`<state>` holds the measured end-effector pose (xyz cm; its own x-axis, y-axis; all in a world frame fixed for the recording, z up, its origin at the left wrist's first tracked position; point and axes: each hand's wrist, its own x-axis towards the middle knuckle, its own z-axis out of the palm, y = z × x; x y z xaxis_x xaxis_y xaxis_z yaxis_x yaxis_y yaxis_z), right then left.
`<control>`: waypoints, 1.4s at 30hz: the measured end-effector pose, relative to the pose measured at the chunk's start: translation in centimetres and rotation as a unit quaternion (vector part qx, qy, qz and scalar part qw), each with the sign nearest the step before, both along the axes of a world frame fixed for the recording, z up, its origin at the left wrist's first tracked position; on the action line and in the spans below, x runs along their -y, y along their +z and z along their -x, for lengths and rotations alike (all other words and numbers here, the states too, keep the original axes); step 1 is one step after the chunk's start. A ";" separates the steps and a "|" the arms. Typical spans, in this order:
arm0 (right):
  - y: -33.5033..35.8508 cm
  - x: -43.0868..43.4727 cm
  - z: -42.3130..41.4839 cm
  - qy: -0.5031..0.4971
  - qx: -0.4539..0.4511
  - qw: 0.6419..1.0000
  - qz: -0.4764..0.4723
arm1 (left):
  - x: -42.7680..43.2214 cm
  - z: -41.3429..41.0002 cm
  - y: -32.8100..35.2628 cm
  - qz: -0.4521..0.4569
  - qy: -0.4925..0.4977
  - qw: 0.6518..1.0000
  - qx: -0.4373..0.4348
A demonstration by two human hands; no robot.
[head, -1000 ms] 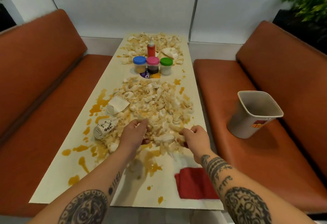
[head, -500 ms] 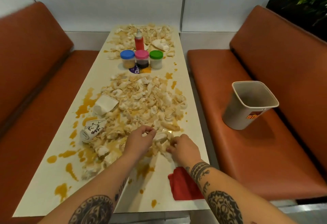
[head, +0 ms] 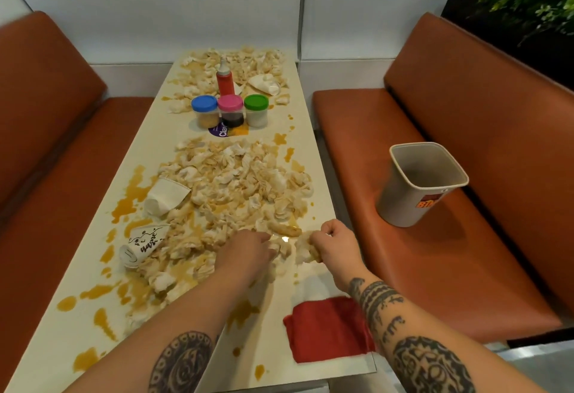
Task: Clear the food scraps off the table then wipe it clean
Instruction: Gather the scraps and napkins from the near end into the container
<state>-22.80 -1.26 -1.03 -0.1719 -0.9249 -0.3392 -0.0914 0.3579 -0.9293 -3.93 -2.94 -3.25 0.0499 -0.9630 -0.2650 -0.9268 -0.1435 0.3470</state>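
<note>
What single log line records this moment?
phase: clearing scraps | right hand: grips scrap clump | left hand: on scraps, grip unclear | bin: right bench | red cloth: idle

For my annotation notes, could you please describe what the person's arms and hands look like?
The left hand and right hand are ungloved, forearms sleeveless. The left forearm carries a round dark patterned tattoo near the elbow; the right forearm has dark banded tattoos above the wrist and another round one.

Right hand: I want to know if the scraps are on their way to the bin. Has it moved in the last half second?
Yes. The right hand, gripping a clump of scraps, has shifted right, now over the table's right edge.
</note>
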 end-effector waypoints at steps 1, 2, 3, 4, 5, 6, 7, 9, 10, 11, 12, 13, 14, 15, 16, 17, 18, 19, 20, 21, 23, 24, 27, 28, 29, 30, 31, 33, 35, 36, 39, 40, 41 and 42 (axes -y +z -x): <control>0.1 0.1 0.2 -0.007 0.034 0.999 -0.007 | 0.0 0.1 0.0 0.001 -0.019 0.999 0.034; 0.2 0.2 0.3 -0.010 0.065 0.998 -0.015 | -0.1 0.0 0.0 0.008 -0.034 0.998 0.054; 0.3 0.2 0.5 -0.014 0.087 0.996 -0.023 | -0.1 0.0 -0.1 0.016 -0.042 0.997 0.061; 0.2 0.3 0.7 -0.017 0.099 0.995 -0.030 | -0.1 -0.1 -0.3 0.025 -0.043 0.997 0.060; 0.2 0.3 0.8 -0.019 0.108 0.993 -0.034 | -0.1 -0.2 -0.5 0.036 -0.040 0.997 0.051; 0.3 0.3 1.0 -0.022 0.118 0.992 -0.038 | 0.0 -0.3 -0.6 0.045 -0.034 0.998 0.032; 0.4 0.3 1.2 -0.022 0.129 0.990 -0.043 | 0.2 -0.2 -0.4 0.053 -0.025 0.998 0.007; 0.6 0.1 1.5 -0.018 0.152 0.987 -0.051 | 0.7 -0.1 0.3 0.065 -0.004 0.996 -0.063; 0.8 0.0 1.5 -0.018 0.165 0.985 -0.051 | 0.9 -0.1 0.9 0.069 0.012 0.992 -0.104; 1.0 0.0 1.4 -0.022 0.174 0.983 -0.049 | 1.1 0.0 1.7 0.070 0.032 0.986 -0.149; 1.3 0.0 1.4 -0.028 0.180 0.982 -0.044 | 1.2 -0.1 2.4 0.067 0.052 0.977 -0.197; 1.6 0.0 1.2 -0.035 0.185 0.981 -0.041 | 1.1 0.0 3.3 0.070 0.071 0.965 -0.242; 1.9 0.0 1.1 -0.042 0.196 0.979 -0.037 | 1.1 -0.1 4.0 0.075 0.090 0.951 -0.285; 2.3 -0.1 0.9 -0.049 0.215 0.975 -0.033 | 0.9 0.0 4.8 0.082 0.110 0.933 -0.331; 2.7 -0.1 0.8 -0.056 0.236 0.970 -0.029 | 0.8 0.2 5.7 0.081 0.133 0.911 -0.382; 3.2 -0.1 0.7 -0.059 0.258 0.964 -0.028 | 0.7 0.4 6.3 0.077 0.152 0.885 -0.433; 3.6 -0.1 0.6 -0.058 0.271 0.961 -0.026 | 0.7 0.7 6.9 0.069 0.162 0.863 -0.474; 4.1 -0.2 0.6 -0.053 0.274 0.960 -0.022 | 0.7 1.1 7.4 0.062 0.165 0.846 -0.504; 4.5 -0.3 0.6 -0.046 0.266 0.963 -0.017 | 0.8 1.5 7.9 0.055 0.160 0.835 -0.523; 4.9 -0.3 0.6 -0.038 0.250 0.967 -0.009 | 1.0 1.9 8.2 0.049 0.151 0.829 -0.536; 5.3 -0.1 1.0 -0.019 0.192 0.981 0.019 | 1.4 3.3 8.8 0.025 0.132 0.814 -0.565; 5.5 0.2 1.3 -0.009 0.161 0.986 0.033 | 1.9 4.2 8.8 0.013 0.122 0.809 -0.575; 6.0 1.4 2.7 0.008 0.084 0.995 0.056 | 3.6 7.9 8.8 -0.005 0.120 0.801 -0.586; 6.1 1.9 3.2 0.009 0.065 0.996 0.062 | 4.2 9.3 8.9 -0.010 0.134 0.793 -0.595; 6.2 2.3 3.9 0.008 0.050 0.996 0.068 | 4.9 10.5 8.8 -0.014 0.156 0.780 -0.605; 6.2 2.8 4.8 0.002 0.038 0.997 0.073 | 5.6 12.1 8.8 -0.017 0.184 0.771 -0.610; 6.1 3.3 6.0 -0.007 0.027 0.996 0.079 | 6.4 13.5 8.6 -0.020 0.213 0.761 -0.612; 5.8 4.4 8.8 -0.043 0.019 0.995 0.087 | 7.9 16.5 8.3 -0.025 0.243 0.753 -0.611; 5.2 5.7 12.1 -0.097 0.047 0.990 0.087 | 9.4 19.5 7.7 -0.027 0.247 0.761 -0.599; 4.8 6.6 14.1 -0.124 0.070 0.986 0.083 | 10.3 21.1 7.5 -0.030 0.246 0.768 -0.590; 3.8 9.9 19.7 -0.192 0.122 0.973 0.046 | 13.1 25.6 6.9 -0.054 0.233 0.780 -0.577; 3.5 11.1 21.6 -0.213 0.132 0.968 0.034 | 14.1 27.3 7.0 -0.073 0.225 0.776 -0.584; 3.2 12.5 23.3 -0.228 0.137 0.964 0.025 | 15.0 28.9 7.1 -0.092 0.217 0.770 -0.593; 3.0 13.8 24.9 -0.239 0.136 0.961 0.019 | 16.1 30.5 7.3 -0.106 0.208 0.767 -0.598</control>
<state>-47.73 -15.02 1.99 -0.4898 -0.7750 -0.3993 0.3237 0.2637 -0.9087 -34.46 -19.03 4.05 -0.0604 -0.8590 -0.5085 0.1776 -0.5105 0.8413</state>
